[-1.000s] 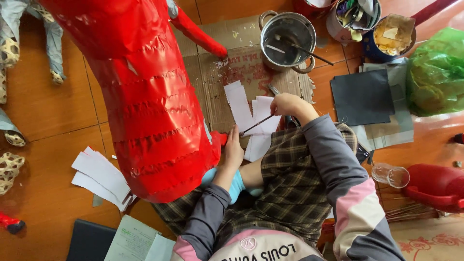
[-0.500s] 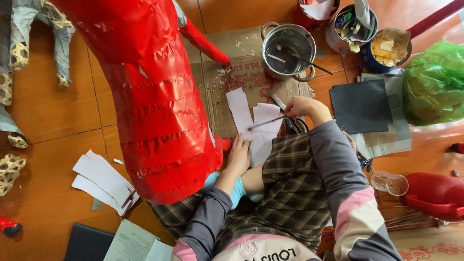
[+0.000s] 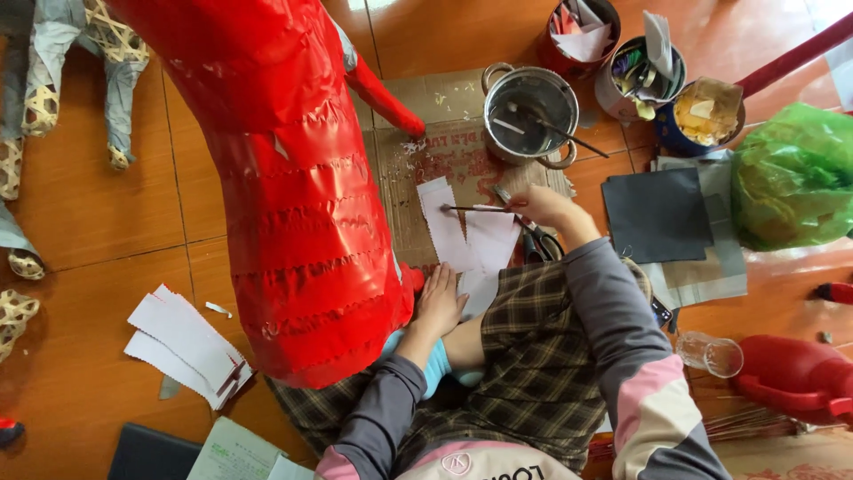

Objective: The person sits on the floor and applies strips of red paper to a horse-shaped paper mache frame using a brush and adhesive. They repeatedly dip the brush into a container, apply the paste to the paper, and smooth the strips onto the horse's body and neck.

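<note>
Far left, bamboo frames (image 3: pixel 35 98) partly wrapped in grey paper lie on the orange floor tiles (image 3: pixel 107 204), and a stack of white paper sheets (image 3: pixel 182 342) sits near the bottom left. Next comes the big red paper-covered figure (image 3: pixel 302 204), glossy, skin wrinkled in bands; looks light and hollow, easy to dent or tear, so best held by the body, not the thin skin edges. Left hand (image 3: pixel 440 302) lies flat, fingers spread, pressing the lower end of the white paper strips (image 3: pixel 462 236) just beside the figure's bottom edge. The strips lie on a cardboard sheet (image 3: pixel 418 169), overlapping; thin, floppy, likely limp and sticky once pasted, so lift by a dry corner or edge. Right hand (image 3: pixel 546 206) is closed around a thin brush (image 3: pixel 475 209), tip over the upper strip; brush is stiff and light, gripped near the rear end. Scissors (image 3: pixel 533 240) lie under the right wrist. Above, a metal pot (image 3: pixel 529 116) with a stick in it, probably paste. Further right, tins (image 3: pixel 613 53) stuffed with scraps, dark sheets (image 3: pixel 657 213), green plastic bag (image 3: pixel 795 178), a glass (image 3: pixel 711 354), a red plastic container (image 3: pixel 795 378).
</note>
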